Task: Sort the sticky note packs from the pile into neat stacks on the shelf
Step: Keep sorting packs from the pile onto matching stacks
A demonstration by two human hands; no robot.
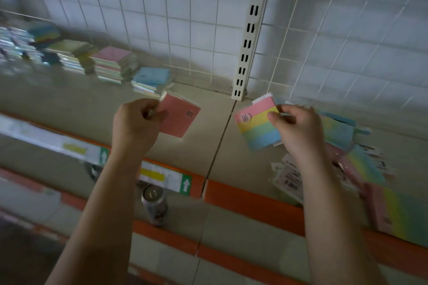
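far left on the shelf [203,109], the sorted stacks [76,55] run in a row along the back wall: a blurred multicolour one, a green-topped one, the pink stack [113,62], then a low blue stack [150,80] nearest the middle. they look fairly square, though the frame is smeared there.

moving in, the left hand [135,124] pinches a plain pink pack [179,118] by its left edge, thumb and fingers curled onto it, the pack held in the air just in front of the blue stack. my read: this one belongs on the pink stack, so it wants to go down flat, corners lined up with the pack beneath, and released only once it sits level. a small block of dark print sits near its upper right corner, too small to read.

below, on a lower shelf, a drinks can [155,206] stands upright. the price strips [164,178] on the orange shelf edge carry white up-arrows on green and a yellow bar; the text is unreadable.

across the shelf seam, the right hand [298,127] grips a rainbow pack [258,126], banded pink, yellow, green and blue, by its right side. it carries a round sticker, lettering illegible. it probably goes with the multicolour stack far left.

far right, the unsorted pile [352,157] lies jumbled, some packs showing barcodes.
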